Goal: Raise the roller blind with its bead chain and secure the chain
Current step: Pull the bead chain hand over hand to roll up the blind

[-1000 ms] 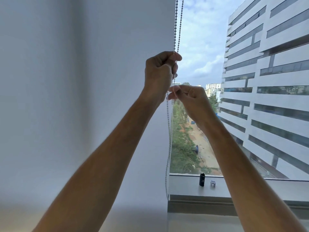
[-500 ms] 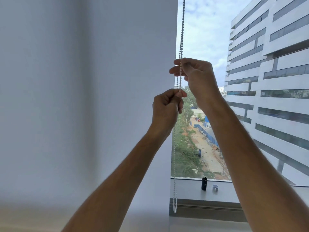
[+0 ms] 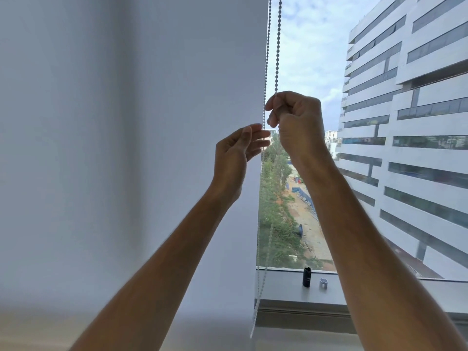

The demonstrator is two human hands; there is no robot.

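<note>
A pale grey roller blind (image 3: pixel 131 148) covers the left part of the window, its lower edge low in the picture. Along its right edge hangs the bead chain (image 3: pixel 278 46) as two strands, its blurred loop ending near the sill. My right hand (image 3: pixel 297 117) is fisted around the right strand at about mid height. Just below and to the left, my left hand (image 3: pixel 235 153) has its fingers spread beside the left strand, holding nothing.
A grey window sill (image 3: pixel 286 290) runs below the glass, with a small black cylinder (image 3: pixel 307 276) and a small white clip (image 3: pixel 323 283) standing on it. Outside are a large white building (image 3: pixel 410 122), trees and a dirt road far below.
My left hand has let go of the chain and opened. My right hand has pulled its strand a little lower. The chain's lower loop is swinging and blurred.
</note>
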